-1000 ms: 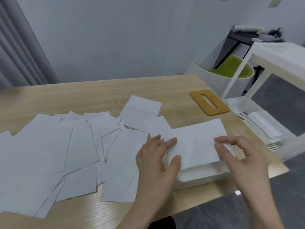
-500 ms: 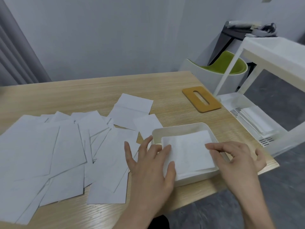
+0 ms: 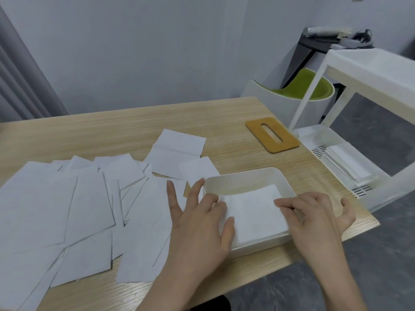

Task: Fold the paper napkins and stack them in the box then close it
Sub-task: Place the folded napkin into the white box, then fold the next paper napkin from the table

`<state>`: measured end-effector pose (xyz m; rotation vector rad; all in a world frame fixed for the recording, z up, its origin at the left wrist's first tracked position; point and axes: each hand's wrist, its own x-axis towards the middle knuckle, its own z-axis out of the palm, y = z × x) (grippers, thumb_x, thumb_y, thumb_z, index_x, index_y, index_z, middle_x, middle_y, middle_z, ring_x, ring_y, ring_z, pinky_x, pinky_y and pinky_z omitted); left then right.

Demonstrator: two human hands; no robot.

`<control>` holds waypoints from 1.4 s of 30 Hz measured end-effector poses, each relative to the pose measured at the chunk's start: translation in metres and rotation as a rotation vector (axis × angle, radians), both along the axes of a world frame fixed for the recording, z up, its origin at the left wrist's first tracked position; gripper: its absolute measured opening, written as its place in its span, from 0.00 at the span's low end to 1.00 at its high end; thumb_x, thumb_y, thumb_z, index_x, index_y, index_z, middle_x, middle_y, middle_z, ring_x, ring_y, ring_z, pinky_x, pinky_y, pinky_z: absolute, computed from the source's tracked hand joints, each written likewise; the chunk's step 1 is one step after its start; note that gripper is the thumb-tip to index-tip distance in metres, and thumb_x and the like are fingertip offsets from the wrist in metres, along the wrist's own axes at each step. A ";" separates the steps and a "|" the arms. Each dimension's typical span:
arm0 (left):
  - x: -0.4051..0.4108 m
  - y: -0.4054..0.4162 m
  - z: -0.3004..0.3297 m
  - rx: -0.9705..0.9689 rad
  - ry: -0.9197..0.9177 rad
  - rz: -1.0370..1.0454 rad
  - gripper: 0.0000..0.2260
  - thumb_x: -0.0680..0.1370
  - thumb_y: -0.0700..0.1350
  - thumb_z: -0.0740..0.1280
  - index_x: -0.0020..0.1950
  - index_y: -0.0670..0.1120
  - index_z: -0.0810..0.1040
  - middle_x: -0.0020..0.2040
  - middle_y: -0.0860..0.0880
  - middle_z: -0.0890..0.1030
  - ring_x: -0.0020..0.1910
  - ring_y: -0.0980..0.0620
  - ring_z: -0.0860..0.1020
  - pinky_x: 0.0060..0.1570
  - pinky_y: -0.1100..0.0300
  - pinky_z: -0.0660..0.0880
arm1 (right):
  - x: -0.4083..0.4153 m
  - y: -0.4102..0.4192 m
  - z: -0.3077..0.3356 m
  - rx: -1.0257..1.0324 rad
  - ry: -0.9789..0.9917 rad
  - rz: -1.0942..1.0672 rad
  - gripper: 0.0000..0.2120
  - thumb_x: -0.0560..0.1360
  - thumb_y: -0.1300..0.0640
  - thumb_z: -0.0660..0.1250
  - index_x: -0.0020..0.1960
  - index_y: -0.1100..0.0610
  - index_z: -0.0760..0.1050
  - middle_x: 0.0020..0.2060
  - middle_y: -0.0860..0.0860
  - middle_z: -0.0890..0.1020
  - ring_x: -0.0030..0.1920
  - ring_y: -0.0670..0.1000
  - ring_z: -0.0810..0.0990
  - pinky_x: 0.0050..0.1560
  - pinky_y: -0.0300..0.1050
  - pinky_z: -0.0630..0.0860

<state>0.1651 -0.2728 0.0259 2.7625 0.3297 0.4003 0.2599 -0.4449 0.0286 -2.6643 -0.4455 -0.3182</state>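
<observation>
- We have one folded napkin (image 3: pixel 251 212) lying in the box (image 3: pixel 247 176), lower right of centre on the counter (image 3: pixel 112 131).
- Our left hand (image 3: pixel 197 225) rests spread on its left edge, fingers straight; our right hand (image 3: pixel 314 216) pinches its right edge.
- Many loose napkins (image 3: pixel 78 209) wait at left, unfolded.
- The lid (image 3: pixel 272 134) sits beyond the box, upper right; closing comes last, we judge.
</observation>
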 end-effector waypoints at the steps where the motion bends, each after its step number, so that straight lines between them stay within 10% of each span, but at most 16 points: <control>1: 0.000 0.001 0.000 0.006 0.009 -0.009 0.19 0.77 0.54 0.53 0.45 0.52 0.83 0.49 0.57 0.81 0.71 0.45 0.71 0.72 0.38 0.37 | 0.000 0.000 0.000 -0.005 -0.004 0.003 0.08 0.72 0.60 0.73 0.42 0.47 0.83 0.35 0.39 0.75 0.50 0.45 0.70 0.68 0.55 0.44; 11: 0.000 0.002 -0.006 -0.002 0.081 -0.020 0.29 0.77 0.60 0.42 0.51 0.55 0.83 0.72 0.57 0.70 0.79 0.51 0.50 0.69 0.42 0.23 | -0.012 0.003 0.006 0.029 -0.079 0.112 0.02 0.74 0.53 0.71 0.45 0.47 0.82 0.45 0.41 0.78 0.58 0.46 0.71 0.69 0.57 0.45; 17: 0.000 0.002 -0.007 -0.008 0.031 -0.047 0.26 0.78 0.59 0.47 0.48 0.54 0.84 0.69 0.54 0.75 0.78 0.48 0.56 0.71 0.42 0.27 | -0.025 0.016 0.005 0.008 -0.027 0.313 0.18 0.76 0.40 0.54 0.40 0.42 0.80 0.39 0.34 0.80 0.57 0.40 0.75 0.70 0.57 0.46; 21: -0.004 0.003 -0.015 -0.147 -0.068 -0.045 0.28 0.77 0.63 0.45 0.63 0.56 0.79 0.78 0.55 0.60 0.79 0.57 0.44 0.71 0.47 0.26 | -0.029 0.023 0.003 -0.008 -0.007 0.370 0.21 0.76 0.37 0.51 0.38 0.42 0.79 0.38 0.33 0.78 0.51 0.37 0.76 0.70 0.51 0.47; 28: -0.026 0.024 -0.026 -0.411 -0.291 0.041 0.20 0.77 0.60 0.57 0.66 0.56 0.74 0.76 0.60 0.60 0.76 0.64 0.55 0.76 0.54 0.39 | -0.030 0.026 0.005 -0.072 0.108 0.361 0.31 0.71 0.29 0.42 0.38 0.42 0.80 0.41 0.33 0.76 0.50 0.31 0.72 0.69 0.39 0.43; 34: -0.055 0.063 -0.034 -0.421 -0.297 0.210 0.19 0.75 0.61 0.54 0.64 0.61 0.73 0.72 0.61 0.65 0.71 0.73 0.55 0.77 0.52 0.43 | -0.039 0.040 0.012 0.065 0.020 0.350 0.10 0.78 0.42 0.62 0.45 0.42 0.81 0.46 0.38 0.79 0.52 0.37 0.73 0.66 0.44 0.55; 42: -0.085 0.098 -0.038 -0.365 -0.219 0.307 0.25 0.74 0.62 0.52 0.63 0.55 0.77 0.69 0.61 0.66 0.69 0.64 0.65 0.75 0.59 0.37 | -0.069 0.099 0.016 0.149 -0.050 0.533 0.13 0.75 0.46 0.61 0.51 0.49 0.82 0.53 0.45 0.79 0.61 0.45 0.70 0.61 0.44 0.59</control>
